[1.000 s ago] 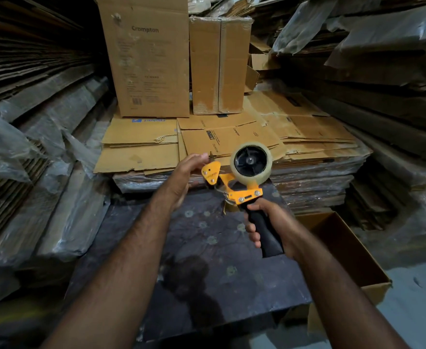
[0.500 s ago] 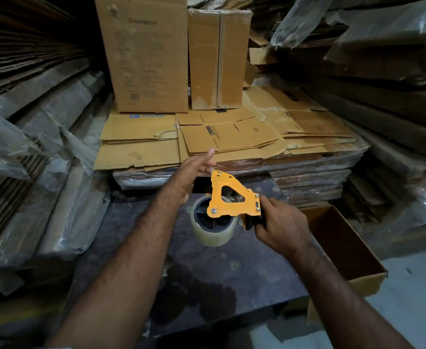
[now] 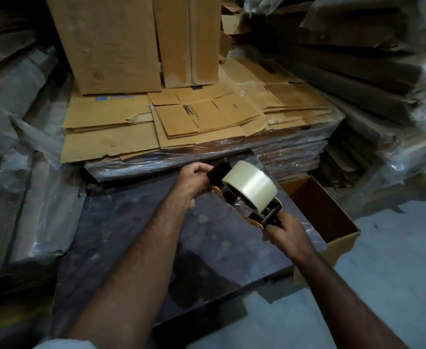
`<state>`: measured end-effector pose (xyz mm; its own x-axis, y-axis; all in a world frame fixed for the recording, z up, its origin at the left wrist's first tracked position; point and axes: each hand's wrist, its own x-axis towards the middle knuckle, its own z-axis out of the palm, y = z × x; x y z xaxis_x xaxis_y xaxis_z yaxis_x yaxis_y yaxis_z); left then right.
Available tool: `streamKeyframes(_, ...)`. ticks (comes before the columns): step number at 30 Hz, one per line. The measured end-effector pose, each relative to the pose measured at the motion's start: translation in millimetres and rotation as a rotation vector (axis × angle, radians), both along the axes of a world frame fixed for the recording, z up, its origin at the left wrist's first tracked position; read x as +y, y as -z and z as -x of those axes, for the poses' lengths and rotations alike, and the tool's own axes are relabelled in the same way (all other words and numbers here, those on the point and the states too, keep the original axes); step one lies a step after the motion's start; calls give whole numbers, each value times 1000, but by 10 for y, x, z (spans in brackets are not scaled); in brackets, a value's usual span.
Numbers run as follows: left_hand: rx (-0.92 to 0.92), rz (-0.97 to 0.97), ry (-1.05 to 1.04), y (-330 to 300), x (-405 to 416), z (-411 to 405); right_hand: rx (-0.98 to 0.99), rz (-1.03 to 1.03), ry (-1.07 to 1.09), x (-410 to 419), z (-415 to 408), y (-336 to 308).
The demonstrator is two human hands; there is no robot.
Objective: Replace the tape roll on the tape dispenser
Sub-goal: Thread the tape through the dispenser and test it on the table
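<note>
Brown corrugated cardboard is making up one open box (image 3: 332, 217), which is sitting on the floor just right of the dark work surface (image 3: 156, 235); its visible interior is showing nothing inside. Two tall closed cartons are standing side by side at the back: the larger carton (image 3: 106, 41) on the left, the narrower carton (image 3: 189, 39) touching its right side. Both are resting on a stack of flattened cartons (image 3: 194, 122), the lower layers of which are wrapped in clear film. Printing on the flattened sheets and a label on the larger carton are appearing too blurred to read.

One tape dispenser (image 3: 264, 215), orange and black, is being held above the work surface, between both hands. One roll of clear tape (image 3: 249, 186) is sitting mounted on it, turned edge-on to the camera. The right hand (image 3: 284, 235) is closing fully around the black handle at the lower right end. The left hand (image 3: 196, 180) is gripping the dark front end of the dispenser, fingers curled over it. Two bare forearms are reaching in from below.
</note>
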<state>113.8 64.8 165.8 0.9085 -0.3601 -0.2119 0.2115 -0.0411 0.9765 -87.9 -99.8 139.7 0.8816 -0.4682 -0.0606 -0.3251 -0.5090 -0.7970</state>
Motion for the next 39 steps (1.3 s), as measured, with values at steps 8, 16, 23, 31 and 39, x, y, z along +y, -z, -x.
streamKeyframes(8,-174,-282,242,746,-1058,286,88,-393,292,-570,461,657)
streamKeyframes(16,-397,-533,350,1295,-1791,260,157,-331,343,-1094,737,1154)
streamKeyframes(23,-370,-618,227,1964,-2414,127,303,-228,350,-1598,1085,1726)
streamKeyframes(31,-378,-502,188,2480,-2656,128,410,-271,404,-1765,1133,2174)
streamKeyframes(39,106,-398,644,2618,-2735,360,424,-201,334,-1845,1134,2185)
